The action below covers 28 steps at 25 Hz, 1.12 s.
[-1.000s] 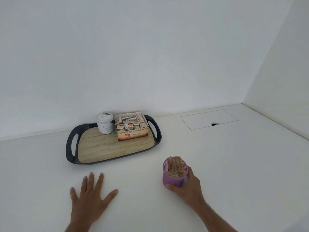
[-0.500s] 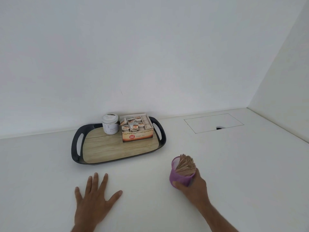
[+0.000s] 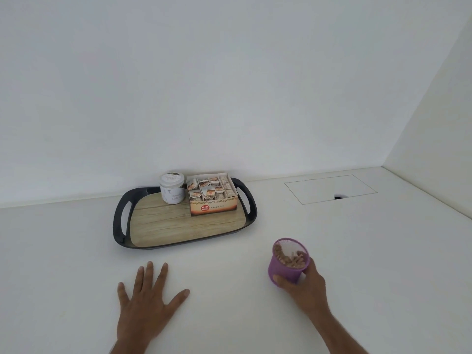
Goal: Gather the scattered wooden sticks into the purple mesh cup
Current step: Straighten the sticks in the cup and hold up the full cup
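Observation:
The purple mesh cup stands on the white counter at the right, tilted slightly away from me. Wooden sticks fill its inside, their tips below or at the rim. My right hand wraps around the cup's near side from below, thumb on its left wall. My left hand lies flat on the counter at the lower left, palm down with fingers spread, holding nothing. No loose sticks are visible on the counter.
A dark tray with a wood-look base sits at the back centre, carrying a white jar and an open tea-bag box. A rectangular hatch with a small hole lies at the back right. Walls close the back and right.
The sticks that stood above the rim have settled lower inside the cup, and the cup has tipped back. My left hand stayed flat on the counter.

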{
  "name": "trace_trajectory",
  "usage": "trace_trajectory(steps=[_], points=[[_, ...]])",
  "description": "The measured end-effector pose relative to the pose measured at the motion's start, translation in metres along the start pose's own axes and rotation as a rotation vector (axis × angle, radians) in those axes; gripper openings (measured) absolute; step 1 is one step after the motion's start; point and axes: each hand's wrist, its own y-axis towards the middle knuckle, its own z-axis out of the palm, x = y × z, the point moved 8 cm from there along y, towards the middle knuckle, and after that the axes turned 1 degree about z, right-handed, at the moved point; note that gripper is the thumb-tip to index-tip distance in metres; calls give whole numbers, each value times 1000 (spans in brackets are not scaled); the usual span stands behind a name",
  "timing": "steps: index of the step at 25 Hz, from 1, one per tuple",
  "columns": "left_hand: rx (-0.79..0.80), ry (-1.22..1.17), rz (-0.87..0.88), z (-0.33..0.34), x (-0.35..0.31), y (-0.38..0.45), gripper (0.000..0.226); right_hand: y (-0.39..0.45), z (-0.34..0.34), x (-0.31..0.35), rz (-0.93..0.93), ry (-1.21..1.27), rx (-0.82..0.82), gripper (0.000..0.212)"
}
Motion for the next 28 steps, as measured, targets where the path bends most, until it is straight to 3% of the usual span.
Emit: trace_trajectory(steps=[5,9,13,17,20,24,28], points=[[1,-5,0,-1,0,0,104,-3,9,3,-50,-50,145,78],[2,6,2,-2,-1,-2,103,2,-7,-1,10,51,-22,71],[0,1,-1,-3,-1,-1,103,-7,12,7,-91,-50,196,82],[13,-2,-1,-2,-1,-2,102,0,-2,-1,-10,57,27,78],[6,1,-4,-3,-1,-1,103,-4,6,1,-59,0,137,79],[12,5,-3,-2,-2,-1,103,-2,-3,0,-42,111,51,80],[15,3,-4,-2,-1,-1,104,-4,-1,6,-83,139,106,91]])
